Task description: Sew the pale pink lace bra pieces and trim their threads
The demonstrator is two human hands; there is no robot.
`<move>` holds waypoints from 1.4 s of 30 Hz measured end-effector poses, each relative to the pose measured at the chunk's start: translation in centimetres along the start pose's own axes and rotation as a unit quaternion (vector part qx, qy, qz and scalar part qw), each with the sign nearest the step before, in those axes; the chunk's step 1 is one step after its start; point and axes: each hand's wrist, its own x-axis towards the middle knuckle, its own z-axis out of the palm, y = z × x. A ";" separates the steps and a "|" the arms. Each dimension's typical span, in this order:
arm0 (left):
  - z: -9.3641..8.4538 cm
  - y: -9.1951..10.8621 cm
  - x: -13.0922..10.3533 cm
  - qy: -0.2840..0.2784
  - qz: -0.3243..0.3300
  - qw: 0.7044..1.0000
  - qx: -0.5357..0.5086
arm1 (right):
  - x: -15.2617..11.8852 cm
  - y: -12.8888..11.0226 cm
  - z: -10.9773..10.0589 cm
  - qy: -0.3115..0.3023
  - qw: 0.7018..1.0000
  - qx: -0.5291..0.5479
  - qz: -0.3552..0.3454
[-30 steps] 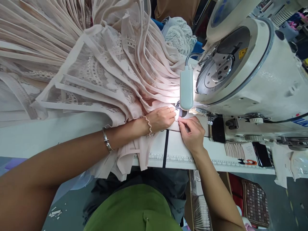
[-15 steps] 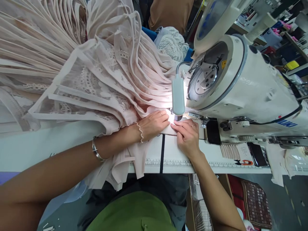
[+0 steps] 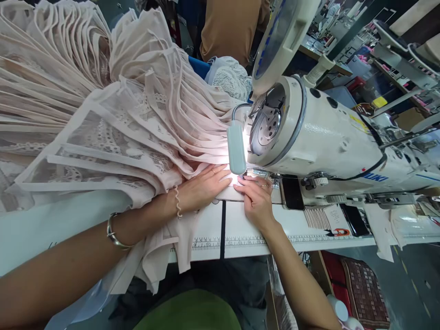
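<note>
Left hand (image 3: 205, 187) lies flat and outstretched on the fabric (image 3: 144, 130). Right hand (image 3: 257, 198) curls near the lamp (image 3: 236, 149); its grip cannot be determined.

Garments (image 3: 137, 133) lie heaped on the left of the table (image 3: 208, 224), the sewing machine (image 3: 316, 123) stands on its right, and a lamp (image 3: 236, 149) hangs between them. Before the lamp, the left hand (image 3: 206, 185) lies just beside the right hand (image 3: 258, 198). Right of both is a phone (image 3: 293, 194); farther right, scissors (image 3: 340, 232) lie near the front edge.
</note>
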 end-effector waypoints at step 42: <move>-0.4 1.1 2.0 -0.033 -0.142 0.981 0.128 | 1.0 1.0 1.0 -0.171 0.973 -0.127 0.090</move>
